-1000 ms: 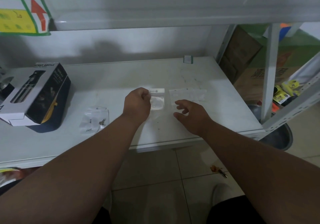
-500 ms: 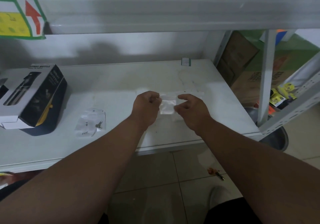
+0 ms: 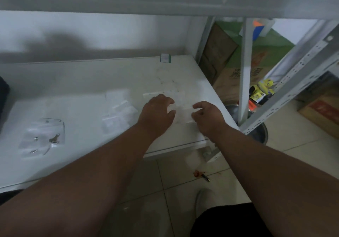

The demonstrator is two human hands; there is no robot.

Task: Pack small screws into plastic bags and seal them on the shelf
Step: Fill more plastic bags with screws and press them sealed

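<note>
Clear bag in hand: you have a small transparent plastic bag [image 3: 183, 114] between your two hands, low over the right end of the white shelf [image 3: 82, 82]; blur hides its edges and whether any screws are inside.
Left hand: your left hand [image 3: 157, 110] has its fingers curled toward the bag's left side; thumb and fingertips seem to meet the film, but I cannot tell whether they truly pinch it.
Right hand: your right hand [image 3: 207, 116] mirrors it, with fingers bent at the bag's right side, and the grip is just as unclear.
Step, as I judge it: you are opening or pressing shut the bag's mouth.
How to do it well: keep the mouth level and upward so nothing spills, then run thumb and forefinger along the strip from one end to the other instead of pressing once in the middle.
Watch: you are working close to the shelf's front right corner, so a dropped screw could roll off to the floor; shift inward.
Filled bag: one bag with small metal screws [image 3: 43, 136] lies flat, well to the left.
Spare bags: a loose pile of empty bags [image 3: 119, 112] sits just left of your left hand.
</note>
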